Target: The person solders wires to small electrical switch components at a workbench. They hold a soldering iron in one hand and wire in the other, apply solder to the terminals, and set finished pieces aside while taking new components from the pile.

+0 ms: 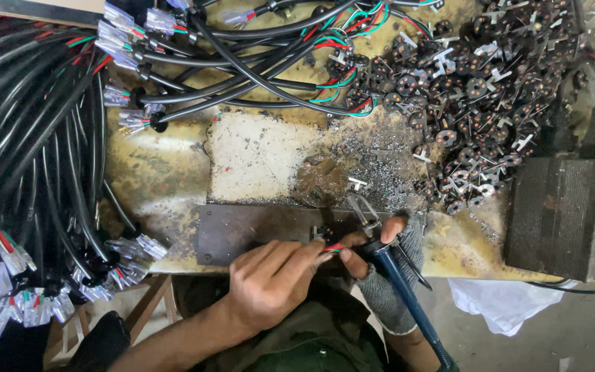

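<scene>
The left hand (270, 279) is pinching thin wires (332, 248) while the gloved right hand (387, 255) is gripping pliers (380, 238), with many black cables (36, 158) waiting at the bench's left edge.

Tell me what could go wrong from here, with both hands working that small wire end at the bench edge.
1. The pliers in the gloved right hand close beside the bare left hand; a slip could nip its fingertips.
2. The thin red and green wires might get cut or crushed.
3. Metal scraps and the pile of small black parts lie near the work; a nudge could scatter them.
</scene>
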